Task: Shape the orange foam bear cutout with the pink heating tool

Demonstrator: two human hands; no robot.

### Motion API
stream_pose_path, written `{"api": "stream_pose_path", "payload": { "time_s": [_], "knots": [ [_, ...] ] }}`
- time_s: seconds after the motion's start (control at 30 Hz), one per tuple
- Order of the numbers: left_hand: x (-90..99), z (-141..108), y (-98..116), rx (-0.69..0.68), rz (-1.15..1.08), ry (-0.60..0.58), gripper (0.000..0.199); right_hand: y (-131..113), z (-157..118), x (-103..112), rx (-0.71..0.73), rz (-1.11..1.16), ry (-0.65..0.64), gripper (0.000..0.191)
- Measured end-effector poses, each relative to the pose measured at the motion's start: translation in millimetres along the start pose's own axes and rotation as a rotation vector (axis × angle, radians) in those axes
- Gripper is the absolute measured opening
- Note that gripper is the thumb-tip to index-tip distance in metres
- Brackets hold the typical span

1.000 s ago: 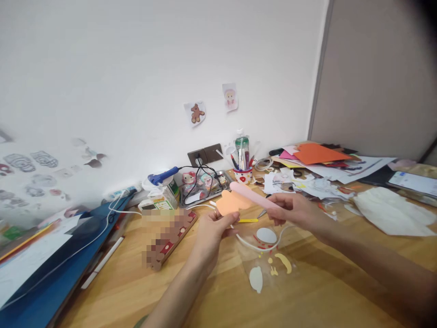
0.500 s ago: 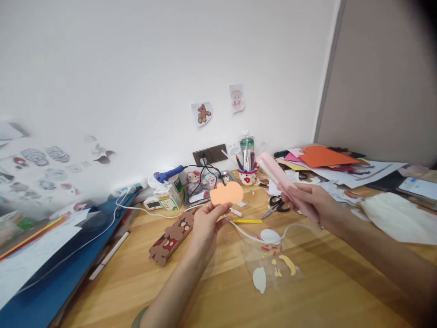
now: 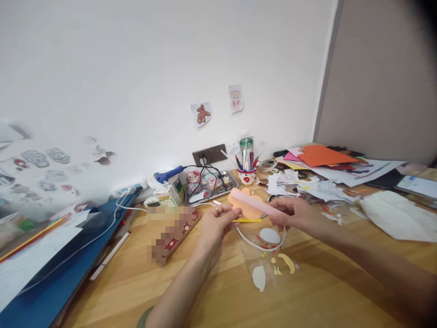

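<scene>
My left hand (image 3: 218, 225) pinches the left edge of an orange scalloped paper cutout (image 3: 246, 212) between thumb and fingers, above the table. With my right hand (image 3: 293, 213) I grip a pink hair straightener (image 3: 253, 203), its white cord (image 3: 244, 238) hanging below. The straightener lies slantwise across the cutout; whether its plates press on the paper I cannot tell. Just under the cutout is a yellow stick (image 3: 254, 220). Nearer to me, a clear sheet (image 3: 287, 275) carries a white oval piece (image 3: 269, 235), a pale leaf-like piece (image 3: 259, 279), a yellow curved piece (image 3: 288, 263) and small red bits.
A brown bear-shaped strip (image 3: 180, 237) lies left of my hands. Behind stand a pen cup (image 3: 246, 176), a metal tray (image 3: 225, 193) and a blue glue gun (image 3: 169, 174). Paper scraps (image 3: 317, 189), orange paper (image 3: 327, 156) and a phone (image 3: 418, 187) lie right; a blue folder (image 3: 68, 273) lies left.
My right hand has brought the straightener down and left, onto the orange cutout. My left hand has shifted right and slightly down with the cutout.
</scene>
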State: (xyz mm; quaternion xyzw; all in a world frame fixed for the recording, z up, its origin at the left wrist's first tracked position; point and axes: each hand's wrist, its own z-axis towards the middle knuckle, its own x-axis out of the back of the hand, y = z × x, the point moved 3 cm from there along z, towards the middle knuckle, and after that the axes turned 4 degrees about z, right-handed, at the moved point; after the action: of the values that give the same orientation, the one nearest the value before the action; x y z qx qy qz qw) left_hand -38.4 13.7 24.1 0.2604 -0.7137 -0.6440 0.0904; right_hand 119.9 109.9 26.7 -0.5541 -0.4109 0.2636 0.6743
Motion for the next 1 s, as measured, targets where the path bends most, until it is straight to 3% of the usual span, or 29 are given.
{"api": "stream_pose_path", "payload": {
  "time_s": [0.23,0.47,0.67,0.77,0.9,1.0],
  "knots": [
    [-7.6,-4.9,-12.0,0.060,0.073,0.030,0.030,-4.8,-2.3,-7.9,0.020,0.013,-0.017,0.027],
    [-9.6,-12.6,-2.2,-0.025,0.122,-0.027,0.022,-1.6,-1.7,-7.5,0.047,0.037,0.011,0.027],
    [-9.6,-12.7,4.6,-0.035,0.141,-0.005,0.019,1.2,-0.1,-3.8,0.020,0.050,0.042,0.029],
    [-7.1,-12.2,2.0,-0.021,0.154,-0.023,0.018,0.9,0.5,7.0,0.030,0.086,0.108,0.025],
    [-0.1,-12.3,-5.4,0.010,0.182,-0.062,0.019,1.1,-1.2,35.9,0.063,0.219,0.322,0.025],
    [3.3,-12.4,-6.0,0.003,0.170,-0.074,0.023,1.8,-0.8,40.5,0.043,0.175,0.254,0.024]
  ]
}}
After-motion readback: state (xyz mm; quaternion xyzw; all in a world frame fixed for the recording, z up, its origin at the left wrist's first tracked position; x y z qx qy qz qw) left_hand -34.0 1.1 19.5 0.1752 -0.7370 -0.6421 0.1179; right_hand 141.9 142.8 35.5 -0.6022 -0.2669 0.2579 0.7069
